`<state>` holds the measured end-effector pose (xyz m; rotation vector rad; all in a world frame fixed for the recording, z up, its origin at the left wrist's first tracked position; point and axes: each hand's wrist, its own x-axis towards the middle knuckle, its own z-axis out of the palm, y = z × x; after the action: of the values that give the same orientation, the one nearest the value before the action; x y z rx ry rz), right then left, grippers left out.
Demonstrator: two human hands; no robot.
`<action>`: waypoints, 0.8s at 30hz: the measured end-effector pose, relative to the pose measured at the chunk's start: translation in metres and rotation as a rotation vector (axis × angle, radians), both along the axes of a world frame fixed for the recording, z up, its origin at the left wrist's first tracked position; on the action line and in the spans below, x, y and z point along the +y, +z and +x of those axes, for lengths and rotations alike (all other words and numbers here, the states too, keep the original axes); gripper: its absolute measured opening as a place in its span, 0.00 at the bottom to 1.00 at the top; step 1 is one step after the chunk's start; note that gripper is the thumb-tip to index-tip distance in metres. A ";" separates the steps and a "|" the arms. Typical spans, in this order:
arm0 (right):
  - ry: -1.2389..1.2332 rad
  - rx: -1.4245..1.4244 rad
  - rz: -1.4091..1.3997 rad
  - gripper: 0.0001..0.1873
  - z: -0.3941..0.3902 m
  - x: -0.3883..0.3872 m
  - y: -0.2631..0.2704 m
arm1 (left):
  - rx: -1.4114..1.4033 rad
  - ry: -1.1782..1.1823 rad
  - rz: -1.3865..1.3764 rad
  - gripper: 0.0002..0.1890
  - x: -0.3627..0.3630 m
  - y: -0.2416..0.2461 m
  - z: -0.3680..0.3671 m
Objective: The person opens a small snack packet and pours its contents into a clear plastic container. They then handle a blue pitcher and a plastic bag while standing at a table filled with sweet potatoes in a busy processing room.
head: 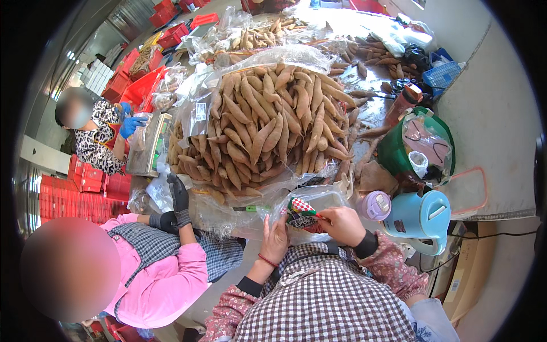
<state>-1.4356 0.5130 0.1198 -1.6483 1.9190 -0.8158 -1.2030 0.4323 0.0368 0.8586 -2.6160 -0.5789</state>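
A printed plastic packet (pixel 301 213) with a red-and-white checked end is held up in front of my apron. My right hand (pixel 345 224) pinches its right edge between thumb and fingers. On the other side my left hand (pixel 275 239), with a red bead bracelet at the wrist, grips the packet's left edge. Clear plastic bags (pixel 329 196) lie on the table just beyond both hands. Left of the packet rests a tool with a green handle (pixel 252 208), partly under plastic film. A large heap of sweet potatoes (pixel 273 124) rises beyond.
At right stand a lilac-lidded cup (pixel 376 205), a light blue jug (pixel 419 218) and a green bucket (pixel 416 145) holding bags. A person in pink (pixel 162 273) with dark gloves sits close at left. Another person in blue gloves (pixel 133 125) works near a scale (pixel 149 145).
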 end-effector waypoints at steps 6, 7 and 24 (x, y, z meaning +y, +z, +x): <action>-0.005 0.091 0.039 0.07 -0.005 0.012 -0.010 | -0.037 -0.043 -0.046 0.25 -0.008 -0.007 0.000; -0.033 0.072 0.029 0.07 -0.005 0.015 -0.003 | -0.046 -0.051 -0.050 0.24 -0.006 -0.003 -0.001; -0.112 0.128 0.203 0.09 -0.017 0.021 -0.033 | -0.144 -0.160 0.008 0.14 -0.010 0.011 -0.012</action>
<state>-1.4524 0.5345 0.0872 -1.5143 2.1219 -0.5463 -1.2152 0.4227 0.0477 0.7225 -2.8334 -0.5894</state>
